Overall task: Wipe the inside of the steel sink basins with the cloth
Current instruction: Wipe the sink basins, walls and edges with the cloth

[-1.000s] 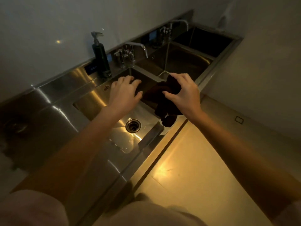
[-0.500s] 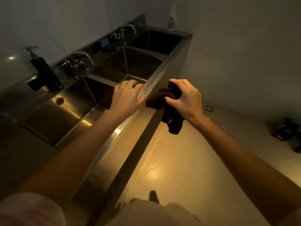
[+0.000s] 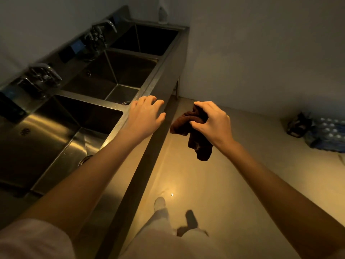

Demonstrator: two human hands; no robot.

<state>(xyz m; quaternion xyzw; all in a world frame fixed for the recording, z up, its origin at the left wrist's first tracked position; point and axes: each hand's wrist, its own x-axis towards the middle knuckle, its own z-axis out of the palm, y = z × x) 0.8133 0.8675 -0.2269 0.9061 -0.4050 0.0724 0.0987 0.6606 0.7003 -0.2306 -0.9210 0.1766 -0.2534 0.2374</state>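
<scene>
Right hand [image 3: 212, 124], at centre right of the frame, pinches a dark brown cloth [image 3: 196, 135] between curled fingers and thumb; the cloth hangs bunched below the hand, over the floor [image 3: 233, 184] and clear of the steel. Left hand [image 3: 144, 116], in the middle of the frame, is spread with fingers relaxed and holding nothing, above the front rim of the steel sink bench [image 3: 130, 165]; whether it touches the rim cannot be told. The two hands are near each other but apart, with the cloth between them on the right hand's side.

Three basins run in a row from lower left towards the top centre: the nearest basin [image 3: 56, 139] at left, catching warm light on its floor, the middle basin [image 3: 115, 75] darker, and the far basin [image 3: 147, 40] near the top. A faucet [image 3: 43, 73] stands at the back rim at upper left and a second faucet [image 3: 100, 32] farther along. A pack of bottles [image 3: 324, 135] lies on the floor at the right edge. At the bottom centre the person's pale trousers and one foot [image 3: 159, 202] show above the floor.
</scene>
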